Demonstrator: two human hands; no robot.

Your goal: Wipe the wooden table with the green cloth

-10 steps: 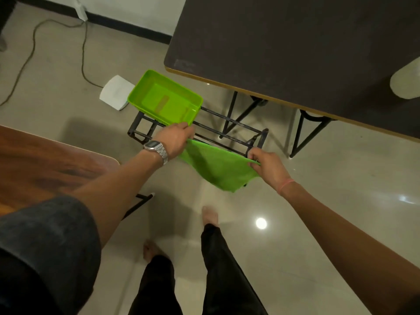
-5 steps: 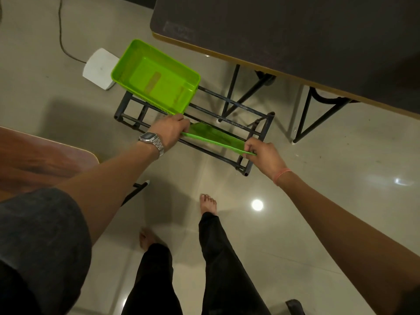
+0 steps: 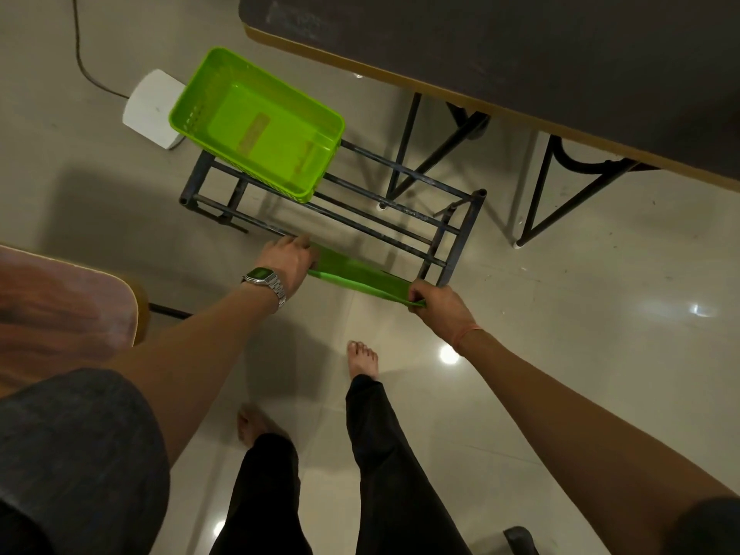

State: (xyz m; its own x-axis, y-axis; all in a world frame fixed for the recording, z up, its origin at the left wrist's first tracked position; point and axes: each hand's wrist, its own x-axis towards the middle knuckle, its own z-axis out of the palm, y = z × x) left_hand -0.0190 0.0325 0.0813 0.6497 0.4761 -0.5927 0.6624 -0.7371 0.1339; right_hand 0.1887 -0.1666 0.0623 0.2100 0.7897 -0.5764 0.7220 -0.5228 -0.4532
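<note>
- Right, your left hand (image 3: 289, 261) is down at the front rail of the black metal rack (image 3: 404, 234), fingers closed on one end of the green cloth (image 3: 352, 274).
- Your right hand (image 3: 434, 304) pinches the other end, thumb and fingers clamped on the corner, just beside the rack's right post.
- So the cloth runs stretched between your two hands, a low narrow strip along the front of the rack, above the pale floor.
- Over at the far left edge sits the wooden table (image 3: 60, 306), only its rounded corner showing, well apart from the cloth.
- A bright green basket (image 3: 256, 126) rests on the left end of the rack top, tilted toward you.
- Behind it a white device (image 3: 150, 110) lies on the floor with a cable leading off.
- Up top right, the dark table (image 3: 540, 46) overhangs the rack's far side.
- A silver watch (image 3: 264, 279) shows on your left wrist.
</note>
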